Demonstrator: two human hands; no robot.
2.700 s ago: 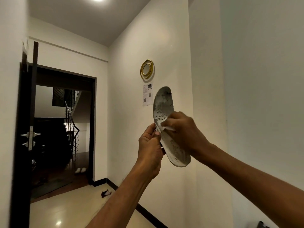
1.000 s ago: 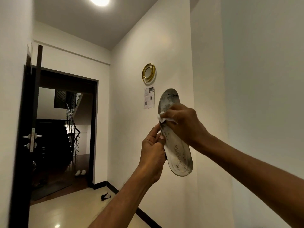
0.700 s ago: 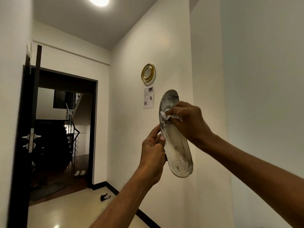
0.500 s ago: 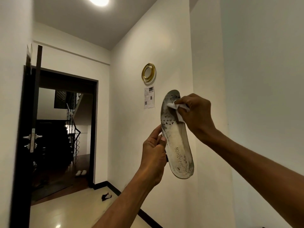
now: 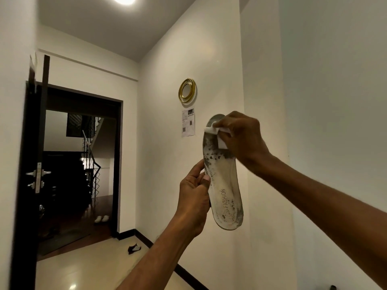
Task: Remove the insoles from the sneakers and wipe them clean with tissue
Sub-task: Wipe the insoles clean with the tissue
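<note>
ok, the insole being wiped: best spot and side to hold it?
Pinch the insole at its long left edge near the middle, coming from the left, as the left hand does. It stands nearly upright and thin, so a mid-edge pinch steadies it and leaves the face clear for the right hand pressing tissue near the top.

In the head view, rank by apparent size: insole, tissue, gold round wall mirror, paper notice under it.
1. Insole, though nearness to the camera inflates it.
2. Paper notice and gold round mirror: too alike to rank.
3. Tissue, partly hidden by the right hand.
</note>
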